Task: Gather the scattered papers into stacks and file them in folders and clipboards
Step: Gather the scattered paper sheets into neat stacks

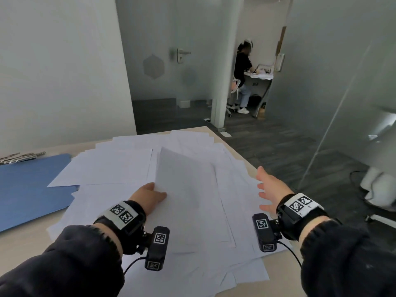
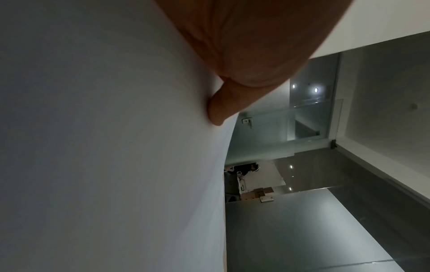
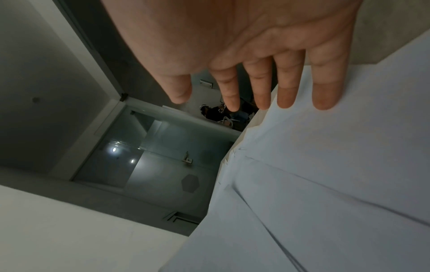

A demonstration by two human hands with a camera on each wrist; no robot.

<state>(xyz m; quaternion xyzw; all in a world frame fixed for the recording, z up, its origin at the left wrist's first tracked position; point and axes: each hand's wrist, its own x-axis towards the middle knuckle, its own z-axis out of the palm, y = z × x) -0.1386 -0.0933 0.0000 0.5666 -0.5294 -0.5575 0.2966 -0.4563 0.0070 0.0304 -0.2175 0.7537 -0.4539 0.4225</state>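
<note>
Several white papers (image 1: 120, 168) lie scattered and overlapping across the light wooden table (image 1: 19, 249). My left hand (image 1: 150, 195) pinches the near left edge of a lifted sheet (image 1: 184, 181), thumb on top. In the left wrist view that sheet (image 2: 104, 147) fills the left side with my thumb (image 2: 221, 108) pressed against it. My right hand (image 1: 267, 190) hovers over the right side of the pile near the table's right edge, fingers (image 3: 286, 86) straight and spread, holding nothing. Papers (image 3: 325, 174) lie below it in the right wrist view.
A blue folder (image 1: 27, 187) lies flat at the left of the table, with metal clips (image 1: 21, 157) behind it. The table's right edge (image 1: 240, 156) drops to a dark floor. A glass partition (image 1: 334, 125) stands to the right. Another person (image 1: 243, 76) sits in the far room.
</note>
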